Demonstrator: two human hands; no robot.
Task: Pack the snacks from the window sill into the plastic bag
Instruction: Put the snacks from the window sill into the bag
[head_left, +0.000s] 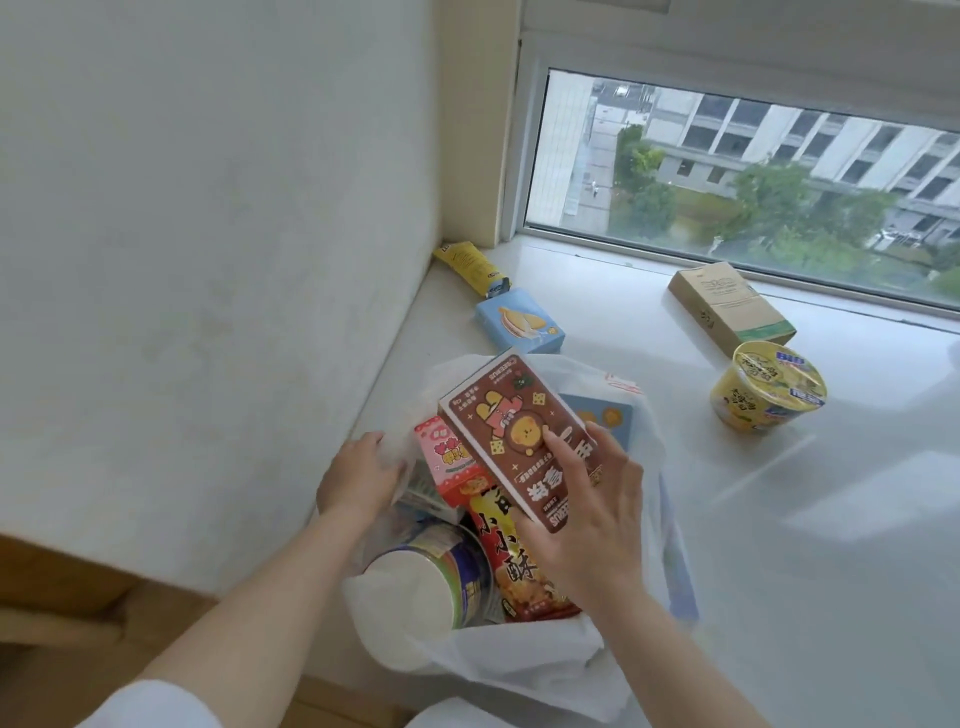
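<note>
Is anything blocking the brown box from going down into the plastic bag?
Partly. The brown box, held by the right hand, sits over the pink box, the red snack packet and a can already filling the plastic bag. The left hand holds the bag's edge open.

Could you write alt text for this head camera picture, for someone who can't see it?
A person's right hand lowers a brown cartoon-printed snack box into a white plastic bag already holding snacks, while the left hand holds the bag's edge open. On the white window sill remain a yellow noodle cup, a tan cardboard box, a blue box and a yellow packet.
</note>
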